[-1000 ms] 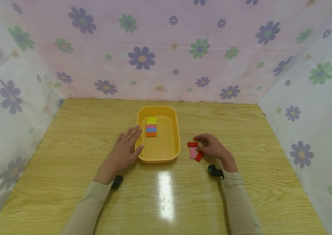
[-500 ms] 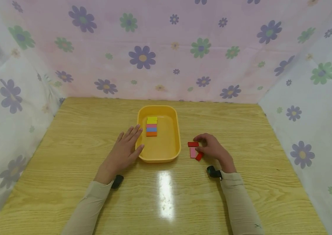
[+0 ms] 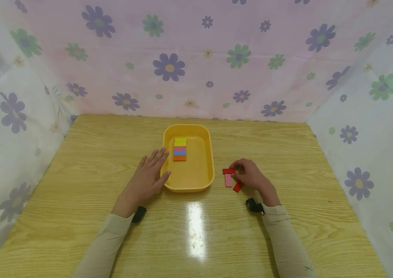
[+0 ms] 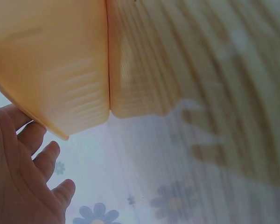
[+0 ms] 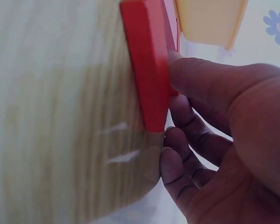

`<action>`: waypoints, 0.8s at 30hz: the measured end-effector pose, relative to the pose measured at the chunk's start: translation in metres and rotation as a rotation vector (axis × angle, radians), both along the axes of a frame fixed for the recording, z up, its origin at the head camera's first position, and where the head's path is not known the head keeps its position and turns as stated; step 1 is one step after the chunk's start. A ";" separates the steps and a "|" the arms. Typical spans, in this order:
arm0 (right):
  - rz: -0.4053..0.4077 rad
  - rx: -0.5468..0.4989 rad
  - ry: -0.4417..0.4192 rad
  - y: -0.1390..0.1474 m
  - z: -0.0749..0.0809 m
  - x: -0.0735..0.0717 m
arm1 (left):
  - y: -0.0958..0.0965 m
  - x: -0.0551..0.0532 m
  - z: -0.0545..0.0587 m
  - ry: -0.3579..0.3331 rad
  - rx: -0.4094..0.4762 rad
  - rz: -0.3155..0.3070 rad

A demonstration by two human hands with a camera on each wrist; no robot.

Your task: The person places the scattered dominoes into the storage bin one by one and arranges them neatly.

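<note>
My left hand [image 3: 144,181] lies with spread, extended fingers over the left rim of a yellow plastic tray [image 3: 201,186]; in the left wrist view its fingertips touch the tray's edge [image 4: 46,128]. To the right of the tray, my right hand [image 3: 252,175] pinches the right end of a red block [image 3: 227,171] between thumb and index finger. A pink block [image 3: 228,180] lies just below that one. Another red block [image 3: 238,187] lies tilted beneath the hand, partly covered; in the right wrist view this red block [image 5: 147,65] is in front of the thumb.
Inside the tray, several flat blocks stand in a column: yellow ones [image 3: 180,142], a pink one [image 3: 179,148], a blue one [image 3: 179,153] and an orange one [image 3: 179,158]. A wooden table [image 3: 113,135] is bounded by flowered cloth [image 3: 196,58] behind and at both sides.
The tilted red block has shifted slightly right, away from the pink block. The upper red block has moved a little with my right fingers. My left hand stays in place.
</note>
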State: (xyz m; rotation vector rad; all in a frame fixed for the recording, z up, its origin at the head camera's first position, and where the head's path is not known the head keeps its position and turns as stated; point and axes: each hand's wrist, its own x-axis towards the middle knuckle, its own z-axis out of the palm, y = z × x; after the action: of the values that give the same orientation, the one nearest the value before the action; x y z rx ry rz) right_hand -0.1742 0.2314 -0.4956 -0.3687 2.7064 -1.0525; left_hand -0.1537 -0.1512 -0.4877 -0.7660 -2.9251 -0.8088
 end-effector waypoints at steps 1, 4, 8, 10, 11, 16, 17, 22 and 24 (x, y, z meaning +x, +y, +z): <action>0.003 0.002 0.004 0.000 0.000 0.000 | 0.000 0.000 0.000 0.000 -0.001 -0.001; 0.014 0.006 0.027 0.000 0.001 0.002 | -0.001 0.000 -0.001 0.002 -0.002 -0.001; 0.025 0.007 0.066 0.000 0.002 0.004 | -0.001 0.000 -0.001 0.001 -0.003 -0.003; 0.026 0.006 0.077 0.000 0.003 0.005 | -0.002 0.000 0.000 -0.001 -0.003 -0.003; 0.024 0.006 0.081 -0.001 0.003 0.005 | -0.003 -0.001 0.001 -0.001 -0.005 -0.002; 0.017 0.017 0.111 -0.002 0.002 0.007 | -0.005 -0.001 0.001 0.000 -0.013 0.000; 0.015 0.021 0.120 -0.002 0.002 0.008 | -0.006 -0.001 0.000 -0.001 -0.014 0.000; -0.026 0.027 0.159 0.000 0.002 0.014 | -0.003 0.000 -0.002 0.008 -0.002 -0.014; -0.055 0.015 0.160 0.001 0.003 0.017 | -0.003 0.001 -0.002 0.016 0.004 -0.017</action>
State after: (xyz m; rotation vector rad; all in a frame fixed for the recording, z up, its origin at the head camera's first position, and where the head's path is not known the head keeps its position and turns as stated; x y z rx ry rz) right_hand -0.1573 0.2326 -0.4924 -0.3938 2.8798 -1.0584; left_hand -0.1530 -0.1537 -0.4897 -0.7949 -2.9061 -0.8059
